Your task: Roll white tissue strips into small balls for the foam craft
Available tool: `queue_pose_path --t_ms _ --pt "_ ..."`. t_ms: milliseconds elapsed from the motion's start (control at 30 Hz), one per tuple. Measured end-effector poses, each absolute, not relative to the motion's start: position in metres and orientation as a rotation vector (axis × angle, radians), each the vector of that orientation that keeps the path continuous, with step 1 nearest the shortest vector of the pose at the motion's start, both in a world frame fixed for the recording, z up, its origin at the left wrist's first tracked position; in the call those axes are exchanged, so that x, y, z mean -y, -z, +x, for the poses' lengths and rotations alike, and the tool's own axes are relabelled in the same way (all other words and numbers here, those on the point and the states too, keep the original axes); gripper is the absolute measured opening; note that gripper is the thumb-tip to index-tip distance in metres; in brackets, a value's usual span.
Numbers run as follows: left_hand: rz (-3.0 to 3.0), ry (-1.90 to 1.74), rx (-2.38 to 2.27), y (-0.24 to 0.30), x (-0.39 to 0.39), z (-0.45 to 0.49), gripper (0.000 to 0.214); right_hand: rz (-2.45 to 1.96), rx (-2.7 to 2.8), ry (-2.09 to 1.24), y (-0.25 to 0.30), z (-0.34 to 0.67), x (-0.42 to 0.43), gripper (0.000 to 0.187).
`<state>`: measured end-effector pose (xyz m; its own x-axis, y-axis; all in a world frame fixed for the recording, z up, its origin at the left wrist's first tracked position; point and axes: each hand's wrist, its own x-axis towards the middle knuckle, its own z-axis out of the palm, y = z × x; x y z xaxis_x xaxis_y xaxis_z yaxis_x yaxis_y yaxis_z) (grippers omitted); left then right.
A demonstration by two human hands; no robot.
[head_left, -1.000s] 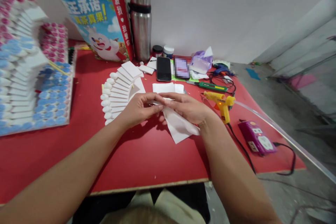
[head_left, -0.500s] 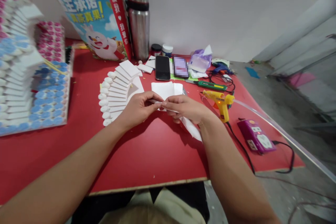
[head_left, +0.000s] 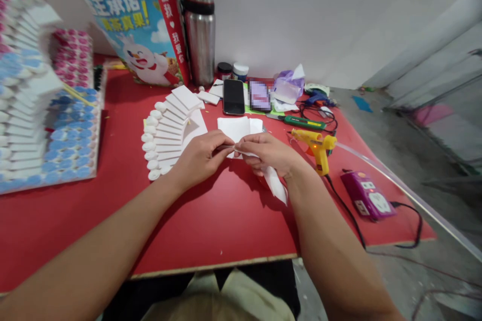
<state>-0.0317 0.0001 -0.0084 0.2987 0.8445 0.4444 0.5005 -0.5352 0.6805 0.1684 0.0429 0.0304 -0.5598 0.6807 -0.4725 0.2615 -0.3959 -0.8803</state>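
My left hand (head_left: pixel 201 157) and my right hand (head_left: pixel 267 153) meet over the middle of the red table (head_left: pixel 211 220). Both pinch a white sheet (head_left: pixel 276 185) at its top edge, and the sheet hangs tilted below my right hand. A second white sheet (head_left: pixel 239 128) lies flat just behind my hands. To the left lies a fan of white foam strips with round tips (head_left: pixel 165 133).
A yellow glue gun (head_left: pixel 316 146) and a purple power strip (head_left: pixel 367 196) lie to the right, with cords. A phone (head_left: pixel 233 96), a steel flask (head_left: pixel 199 30), small jars, a printed bag (head_left: pixel 131 20) and stacks of blue and pink tipped pieces (head_left: pixel 41 100) stand behind and left.
The white sheet lay flat on the table under my right hand; both hands have pinched its edge and lifted it, so it now hangs tilted.
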Motion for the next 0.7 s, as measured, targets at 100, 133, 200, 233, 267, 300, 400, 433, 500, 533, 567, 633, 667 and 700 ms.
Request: queue_pose_path --t_ms 100,133,200,233,267,300,400,433,500,533,567,633,667,700 --pt "2.305 -1.101 -1.175 0.008 -0.001 -0.032 0.018 -1.282 1.480 -2.052 -0.030 0.167 -0.043 0.020" --pt "2.380 -1.101 -1.174 0.007 -0.001 -0.032 0.019 -1.277 1.455 -2.055 -0.029 0.166 -0.042 0.019" --pt "2.538 -1.110 -1.204 0.007 -0.002 -0.032 0.021 -1.250 1.376 -2.070 -0.027 0.162 -0.043 0.018" --pt "2.604 -1.111 -1.239 0.006 -0.002 -0.032 0.022 -1.234 1.324 -2.093 -0.026 0.160 -0.043 0.017" --pt "2.653 -1.105 -1.280 0.006 -0.002 -0.032 0.022 -1.220 1.268 -2.124 -0.024 0.157 -0.044 0.016" --pt "2.684 -1.097 -1.322 0.005 -0.001 -0.032 0.023 -1.209 1.217 -2.157 -0.023 0.155 -0.044 0.016" --pt "2.638 -1.124 -1.376 0.003 0.002 -0.031 0.021 -1.195 1.167 -2.147 -0.021 0.149 -0.042 0.016" --pt "2.563 -1.158 -1.365 0.002 0.003 -0.030 0.019 -1.189 1.197 -2.098 -0.021 0.148 -0.041 0.016" --pt "2.317 -1.216 -1.340 -0.001 0.005 -0.029 0.013 -1.190 1.305 -1.963 -0.023 0.148 -0.038 0.015" --pt "2.142 -1.230 -1.327 -0.002 0.005 -0.028 0.013 -1.203 1.372 -1.891 -0.025 0.148 -0.036 0.015" --pt "1.935 -1.220 -1.307 -0.004 0.005 -0.028 0.015 -1.221 1.444 -1.817 -0.026 0.149 -0.034 0.014" --pt "1.499 -1.131 -1.222 -0.006 0.004 -0.027 0.024 -1.249 1.600 -1.669 -0.030 0.150 -0.032 0.015" --pt "1.306 -1.070 -1.164 -0.007 0.003 -0.026 0.030 -1.253 1.685 -1.604 -0.031 0.151 -0.031 0.016" --pt "1.158 -1.006 -1.109 -0.008 0.002 -0.026 0.036 -1.249 1.768 -1.547 -0.032 0.151 -0.031 0.016"
